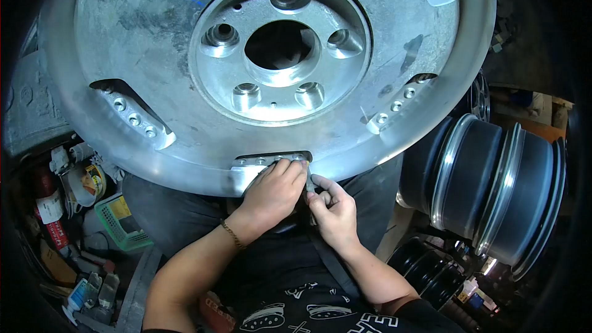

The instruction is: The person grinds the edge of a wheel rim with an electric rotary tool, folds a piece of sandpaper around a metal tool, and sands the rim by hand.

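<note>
A large round bare-aluminium wheel face (154,55) with a raised five-hole hub fills the upper view, tilted toward the person and resting against their lap; its near rim carries a small cut-out window with a row of drilled bolt holes (271,160), and this is where both hands meet. The left hand (274,192), a thin chain bracelet (232,234) at its wrist, lies over the lower edge of that window, fingers curled and pressed flat onto the metal, closed on nothing that can be seen; the right hand (333,209) sits just beside it to the right, thumb and forefinger pinched on a small dark grey strip-like piece (309,182), too small to identify, standing roughly upright between the two hands with its top touching the window's right end. The window's long axis runs left to right along the rim, directly above the fingers; the left hand is the nearer to it. At left, a green plastic basket (123,225) sits among cluttered bottles and rags, its contents unclear; at right lie stacked dark polished wheel barrels (493,185).
</note>
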The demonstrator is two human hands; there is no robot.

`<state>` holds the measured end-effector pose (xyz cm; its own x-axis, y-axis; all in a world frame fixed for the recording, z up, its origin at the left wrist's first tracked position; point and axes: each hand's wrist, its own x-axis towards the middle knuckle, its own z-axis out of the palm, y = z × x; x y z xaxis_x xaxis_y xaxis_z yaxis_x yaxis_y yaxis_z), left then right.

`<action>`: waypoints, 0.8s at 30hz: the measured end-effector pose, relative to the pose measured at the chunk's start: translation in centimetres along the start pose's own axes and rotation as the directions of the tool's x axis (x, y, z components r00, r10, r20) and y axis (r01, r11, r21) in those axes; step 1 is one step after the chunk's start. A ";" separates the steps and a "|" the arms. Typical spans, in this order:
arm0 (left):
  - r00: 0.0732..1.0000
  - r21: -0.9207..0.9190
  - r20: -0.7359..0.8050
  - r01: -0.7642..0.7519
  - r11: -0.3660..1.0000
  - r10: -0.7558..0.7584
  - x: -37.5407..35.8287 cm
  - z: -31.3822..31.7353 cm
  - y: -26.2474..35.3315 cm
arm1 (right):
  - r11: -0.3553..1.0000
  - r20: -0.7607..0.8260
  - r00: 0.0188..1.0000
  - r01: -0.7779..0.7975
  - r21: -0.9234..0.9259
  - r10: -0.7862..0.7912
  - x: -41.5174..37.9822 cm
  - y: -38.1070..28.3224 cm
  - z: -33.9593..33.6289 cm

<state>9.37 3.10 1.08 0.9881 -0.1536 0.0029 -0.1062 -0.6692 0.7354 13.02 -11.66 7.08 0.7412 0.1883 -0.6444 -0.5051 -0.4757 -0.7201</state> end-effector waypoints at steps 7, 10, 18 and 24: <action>1.000 0.109 0.003 0.000 0.994 0.000 -0.2 -0.2 0.1 | 0.999 0.049 0.998 -0.042 0.016 0.041 0.4 -0.9 0.4; 1.000 0.107 -0.008 -0.011 0.994 0.012 0.0 0.0 0.1 | 0.996 0.033 0.997 -0.068 0.061 0.067 0.3 -0.8 0.3; 0.999 0.082 0.002 0.039 0.996 -0.039 -0.5 -0.6 0.0 | 0.995 0.038 0.998 -0.060 0.082 0.057 0.6 -0.8 0.6; 0.992 0.107 -0.121 -0.024 0.994 0.037 0.0 0.4 -0.1 | 0.990 0.004 0.997 -0.081 0.112 0.081 0.5 -0.3 0.5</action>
<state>9.34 2.88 0.79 0.9897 -0.0894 0.1116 -0.1410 -0.7396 0.6581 13.32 -10.94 6.87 0.6959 0.1528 -0.7017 -0.6099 -0.3902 -0.6898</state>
